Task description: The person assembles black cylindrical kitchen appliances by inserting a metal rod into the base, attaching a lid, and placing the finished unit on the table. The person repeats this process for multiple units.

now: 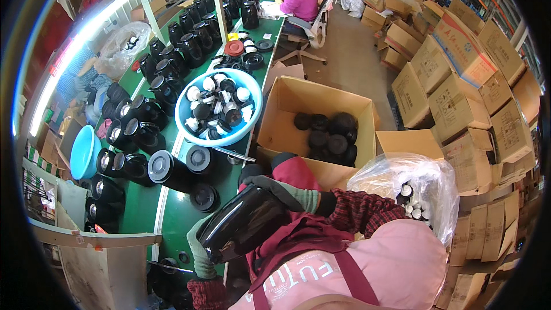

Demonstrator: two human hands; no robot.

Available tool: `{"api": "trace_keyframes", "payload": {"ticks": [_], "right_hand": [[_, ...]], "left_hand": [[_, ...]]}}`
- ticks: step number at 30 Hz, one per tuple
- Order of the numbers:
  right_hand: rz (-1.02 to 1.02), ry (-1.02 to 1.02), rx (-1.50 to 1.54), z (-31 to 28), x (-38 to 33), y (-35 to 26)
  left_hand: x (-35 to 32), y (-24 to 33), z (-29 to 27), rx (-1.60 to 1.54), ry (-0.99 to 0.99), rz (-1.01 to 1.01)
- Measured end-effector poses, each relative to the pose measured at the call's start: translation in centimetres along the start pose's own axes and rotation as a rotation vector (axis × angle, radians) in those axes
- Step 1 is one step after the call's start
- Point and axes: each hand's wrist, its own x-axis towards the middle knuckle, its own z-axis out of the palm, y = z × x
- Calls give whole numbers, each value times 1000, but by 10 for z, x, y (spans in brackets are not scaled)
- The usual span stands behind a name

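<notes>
A glossy black jug (244,221) lies tilted across my lap, held between both gloved hands. My left hand (201,245), in a pale green glove, is wrapped round its lower left end. My right hand (290,194), gloved in grey and green, grips its upper right end. The jug hides part of the fingers on each side. Just beyond it, a flat black lid (204,197) lies on the green work surface (178,218). Next to that stand a dark canister with a ribbed lid (165,166) and another round lid (199,159).
A light blue basin (244,132) holds many black-and-white stoppers. Rows of black jugs (192,49) line the bench. To the right stand an open carton (290,95) with black lids and a clear plastic bag (442,181). A person in purple (301,1) sits farther along; stacked cartons (453,83) fill the right.
</notes>
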Motion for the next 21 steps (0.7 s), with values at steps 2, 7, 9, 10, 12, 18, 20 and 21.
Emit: {"api": "trace_keyframes", "payload": {"ticks": [2,7,9,10,12,18,20,21], "right_hand": [[143,-55,64,17,-5,-46],[-322,30,-174,26,-9,-22],[-92,-14,101,8,2,-9],[-31,-105,84,-4,2,-5],[354,-87,442,4,3,-30],[-437,15,-343,32,-13,-38],[-267,29,73,32,-6,-29],[-176,37,273,28,-4,-29]], "left_hand": [[-10,1,-10,13,-21,-57],[-18,-28,14,97,70,128],[-12,2,17,139,112,146],[0,36,9,408,36,347],[-3,53,-2,474,-22,371],[-45,-69,14,-296,39,-92],[-48,-75,17,-214,32,-31],[-44,-71,19,-193,33,-5]]}}
